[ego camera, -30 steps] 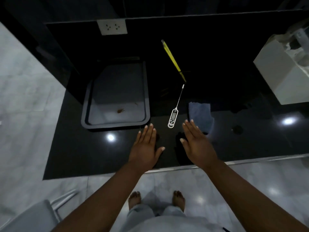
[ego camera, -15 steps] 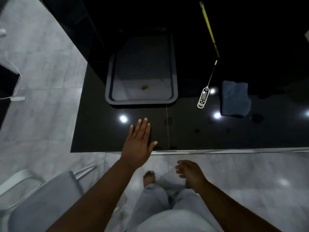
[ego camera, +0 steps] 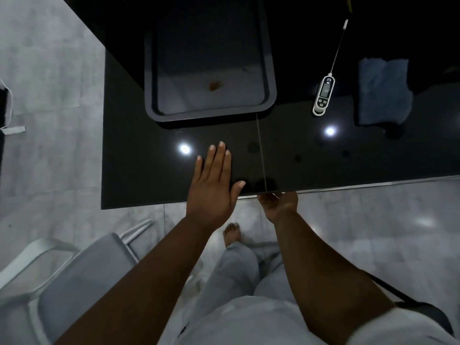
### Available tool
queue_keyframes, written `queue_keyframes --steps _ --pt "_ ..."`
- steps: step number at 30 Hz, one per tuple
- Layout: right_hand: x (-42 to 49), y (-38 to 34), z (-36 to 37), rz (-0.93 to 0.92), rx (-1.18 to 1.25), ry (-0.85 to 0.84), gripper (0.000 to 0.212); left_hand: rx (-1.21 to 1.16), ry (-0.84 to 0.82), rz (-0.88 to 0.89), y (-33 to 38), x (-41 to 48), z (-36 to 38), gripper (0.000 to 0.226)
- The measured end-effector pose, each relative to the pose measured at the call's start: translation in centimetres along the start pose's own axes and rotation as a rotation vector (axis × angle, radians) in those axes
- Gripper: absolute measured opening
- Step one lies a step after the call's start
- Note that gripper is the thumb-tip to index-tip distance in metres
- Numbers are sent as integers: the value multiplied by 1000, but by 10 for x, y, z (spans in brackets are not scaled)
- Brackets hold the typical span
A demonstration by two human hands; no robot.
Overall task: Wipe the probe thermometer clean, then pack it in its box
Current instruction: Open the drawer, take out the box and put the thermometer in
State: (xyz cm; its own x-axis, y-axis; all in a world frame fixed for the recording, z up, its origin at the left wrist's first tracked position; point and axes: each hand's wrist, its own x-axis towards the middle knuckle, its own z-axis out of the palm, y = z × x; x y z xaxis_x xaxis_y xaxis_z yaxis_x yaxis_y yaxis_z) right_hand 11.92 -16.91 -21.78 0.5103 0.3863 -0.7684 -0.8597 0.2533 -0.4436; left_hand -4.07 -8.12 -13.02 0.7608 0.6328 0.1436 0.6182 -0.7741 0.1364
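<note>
The right hand (ego camera: 280, 204) has come up from down by the legs to the front edge of the big black table (ego camera: 323, 165). Its fingers go under that edge and are hidden, so I cannot tell if they are open or curled. The left hand (ego camera: 212, 188) has stayed in its spot.

A grey chair (ego camera: 82, 277) stands on the floor, to the left of the person. A dark tray (ego camera: 211, 113) sits on the table, with a small brown spot (ego camera: 215, 85) in it. The left hand lies flat on the table in front of the tray, fingers straight, holding nothing. A blue cloth (ego camera: 382, 93) lies far to the right. The probe thermometer (ego camera: 324, 93) lies on the table just left of the cloth, not touching it. Its thin metal stick points away from the person. No hand is near it.
</note>
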Motion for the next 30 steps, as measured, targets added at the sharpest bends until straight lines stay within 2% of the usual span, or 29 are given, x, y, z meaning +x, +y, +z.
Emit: queue_keyframes --steps 5,9,16,23,27,30 --pt "-14 46 -3 87 -47 -16 42 18 -28 -75 -24 -42 0 70" --pt "-12 82 4 114 -68 -3 37 37 -44 -124 -52 -60 2 71" --pt "4 141 -7 208 -82 58 63 60 -85 -123 -93 -73 18 71" --pt "-11 199 -73 309 -14 200 57 108 -174 -96 -121 -100 48 71" --pt "-10 216 -95 319 -22 158 49 128 -173 -69 -133 -88 56 71" --pt "-14 224 -116 327 -81 146 54 113 -162 -54 -134 -88 63 70"
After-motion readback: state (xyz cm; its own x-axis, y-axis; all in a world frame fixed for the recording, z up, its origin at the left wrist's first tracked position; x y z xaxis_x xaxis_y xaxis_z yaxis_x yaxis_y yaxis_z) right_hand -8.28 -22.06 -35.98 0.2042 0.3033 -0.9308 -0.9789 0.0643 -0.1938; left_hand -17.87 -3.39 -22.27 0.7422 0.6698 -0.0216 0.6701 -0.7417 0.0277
